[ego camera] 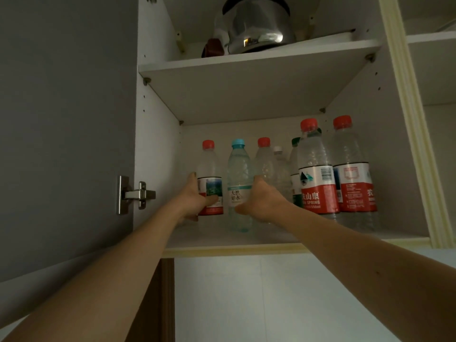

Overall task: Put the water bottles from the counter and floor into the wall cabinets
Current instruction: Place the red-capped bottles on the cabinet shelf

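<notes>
Both my arms reach up into the open wall cabinet's lower shelf (246, 239). My left hand (195, 198) grips a red-capped water bottle (211, 174) standing at the shelf's left. My right hand (261, 201) holds the blue-capped bottle (238, 174) beside it, thumb across its white label, fingers round its right side. Behind stand a red-capped clear bottle (265, 159), a white-capped one (280, 166) and a green-capped one (294, 166). Two larger red-capped bottles (318, 174) (352, 176) stand at the front right.
The upper shelf (259, 60) carries a shiny steel kettle (256, 25) and a small dark object (212, 46). The grey cabinet door (66, 132) hangs open at the left with its hinge (135, 195). A second cabinet bay (434, 70) lies at the right; white wall below.
</notes>
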Demonstrator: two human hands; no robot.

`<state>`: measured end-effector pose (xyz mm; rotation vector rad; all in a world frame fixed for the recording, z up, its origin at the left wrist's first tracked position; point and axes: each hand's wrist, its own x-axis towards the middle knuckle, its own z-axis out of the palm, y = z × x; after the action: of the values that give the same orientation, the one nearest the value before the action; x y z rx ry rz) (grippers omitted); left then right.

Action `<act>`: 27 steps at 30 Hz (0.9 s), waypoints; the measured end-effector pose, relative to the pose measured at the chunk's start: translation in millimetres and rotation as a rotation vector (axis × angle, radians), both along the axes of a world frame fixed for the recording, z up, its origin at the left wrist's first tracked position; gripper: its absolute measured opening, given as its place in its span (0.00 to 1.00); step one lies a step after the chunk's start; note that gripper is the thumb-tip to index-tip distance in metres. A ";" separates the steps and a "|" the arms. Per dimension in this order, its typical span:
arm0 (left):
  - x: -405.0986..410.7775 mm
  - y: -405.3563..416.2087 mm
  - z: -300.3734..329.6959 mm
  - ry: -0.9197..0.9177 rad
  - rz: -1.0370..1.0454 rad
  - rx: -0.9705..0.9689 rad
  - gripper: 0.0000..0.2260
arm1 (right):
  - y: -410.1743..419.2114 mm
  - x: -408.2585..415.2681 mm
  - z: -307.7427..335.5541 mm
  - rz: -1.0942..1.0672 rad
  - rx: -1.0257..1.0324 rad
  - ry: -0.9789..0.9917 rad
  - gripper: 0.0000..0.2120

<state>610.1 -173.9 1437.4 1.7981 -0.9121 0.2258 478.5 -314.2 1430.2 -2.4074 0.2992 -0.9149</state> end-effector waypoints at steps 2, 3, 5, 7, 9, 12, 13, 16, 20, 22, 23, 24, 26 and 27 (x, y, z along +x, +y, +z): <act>3.6 4.1 -1.1 -0.075 0.074 0.011 0.38 | 3.9 11.5 4.9 0.013 -0.003 0.039 0.33; 4.7 4.4 -1.8 -0.118 0.123 0.033 0.42 | 6.1 18.3 7.1 0.020 -0.002 0.051 0.33; 7.1 3.9 -3.5 -0.213 0.255 0.095 0.47 | 10.4 32.8 10.2 0.029 0.009 0.064 0.34; 11.4 3.3 -5.6 -0.286 0.360 0.127 0.52 | 13.3 45.4 12.2 0.039 0.031 0.097 0.34; 16.6 2.8 -6.4 -0.319 0.388 0.141 0.53 | 14.0 56.3 15.0 0.031 0.003 0.141 0.35; 25.2 1.0 -5.4 -0.326 0.397 0.174 0.53 | 12.2 69.7 22.6 0.028 0.052 0.213 0.40; 28.2 1.5 -4.6 -0.330 0.397 0.190 0.53 | 11.5 73.8 25.4 0.031 0.066 0.231 0.41; 35.7 6.8 -2.6 -0.363 0.351 0.268 0.57 | 6.3 85.6 30.5 0.039 0.070 0.283 0.42; 43.6 10.7 0.0 -0.425 0.329 0.398 0.63 | -2.8 101.3 30.9 0.063 0.077 0.288 0.39; 46.5 8.4 3.5 -0.486 0.377 0.457 0.64 | -6.5 107.9 28.9 0.080 0.071 0.285 0.39; 47.9 6.8 5.6 -0.537 0.424 0.502 0.65 | -8.2 110.7 27.3 0.086 0.062 0.282 0.38; 49.3 5.1 7.9 -0.598 0.480 0.554 0.64 | -9.7 113.4 25.8 0.089 0.049 0.274 0.38; 52.5 2.6 12.3 -0.725 0.587 0.661 0.64 | -12.3 118.6 23.1 0.084 0.008 0.253 0.37; 53.8 1.7 14.1 -0.778 0.631 0.708 0.63 | -13.5 121.0 22.3 0.081 -0.016 0.245 0.37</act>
<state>663.9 -172.3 1451.5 2.7067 -0.9760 1.1881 599.5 -327.6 1452.5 -2.5287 0.2833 -0.5887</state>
